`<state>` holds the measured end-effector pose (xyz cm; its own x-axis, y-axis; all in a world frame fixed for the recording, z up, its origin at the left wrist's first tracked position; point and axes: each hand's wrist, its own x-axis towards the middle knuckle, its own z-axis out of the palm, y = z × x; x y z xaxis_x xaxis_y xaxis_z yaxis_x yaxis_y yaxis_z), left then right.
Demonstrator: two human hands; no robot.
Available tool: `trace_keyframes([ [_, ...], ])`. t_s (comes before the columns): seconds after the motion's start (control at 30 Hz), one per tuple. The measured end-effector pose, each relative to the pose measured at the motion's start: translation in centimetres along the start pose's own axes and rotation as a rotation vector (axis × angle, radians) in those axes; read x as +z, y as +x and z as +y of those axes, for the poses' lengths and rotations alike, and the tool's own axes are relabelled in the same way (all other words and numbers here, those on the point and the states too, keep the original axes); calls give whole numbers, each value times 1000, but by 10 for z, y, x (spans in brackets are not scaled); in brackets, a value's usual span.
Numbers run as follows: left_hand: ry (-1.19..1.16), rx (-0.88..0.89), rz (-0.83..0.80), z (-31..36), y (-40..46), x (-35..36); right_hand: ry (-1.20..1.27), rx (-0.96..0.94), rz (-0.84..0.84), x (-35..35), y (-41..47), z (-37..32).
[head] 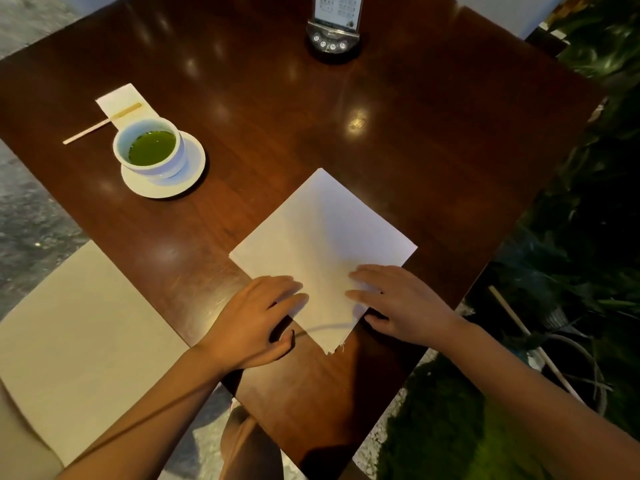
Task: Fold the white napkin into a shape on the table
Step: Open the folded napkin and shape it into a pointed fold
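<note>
White napkin (322, 251) flat on dark wooden table (398, 140), turned as a diamond, one corner toward the far side, nearest corner close to the table's near edge. Layered edges visible at that near corner, a loose thread sticking out.

Left hand (254, 320) palm down on the napkin's lower left edge, fingers spread and pressing flat, thumb curled on the table beside the cloth. Nothing gripped. Right hand (398, 303) palm down on the lower right edge, fingers extended over the cloth, thumb tucked at or under the edge; whether it pinches a layer, cannot tell. Both forearms bare, coming in from the near side.

Surroundings: white cup (149, 147) of green liquid on a white saucer (173, 178), far left of the napkin, well apart from it. Just behind the cup, a small white paper napkin (121, 98) with a thin wooden stick (100, 123) lying across it, one end out on the table. At the far edge, a dark stand (333, 46) with a row of buttons, holding an upright card; print too small to read. Ceiling lights reflected in the varnish.

Beige cushioned seat (79, 330) at lower left, beside the table. Green foliage (595, 188) along the right. Nothing lying between hands and napkin; space around the cloth bare wood.
</note>
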<state>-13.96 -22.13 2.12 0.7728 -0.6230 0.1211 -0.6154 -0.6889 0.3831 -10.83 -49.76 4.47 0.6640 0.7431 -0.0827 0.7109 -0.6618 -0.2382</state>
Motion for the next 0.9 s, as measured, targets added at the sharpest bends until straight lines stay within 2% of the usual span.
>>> trace_keyframes([
  [0.2,61,126,-76,-7,23,-10,-138,-212,-32,-9,14,5],
  [0.4,88,183,-40,-9,33,-5,-242,-288,-71,-2,17,8],
  [0.7,47,96,61,-12,18,-8,-121,-145,136,11,10,1],
  [0.9,-40,4,130,2,-10,0,-17,-149,230,16,-12,-3],
])
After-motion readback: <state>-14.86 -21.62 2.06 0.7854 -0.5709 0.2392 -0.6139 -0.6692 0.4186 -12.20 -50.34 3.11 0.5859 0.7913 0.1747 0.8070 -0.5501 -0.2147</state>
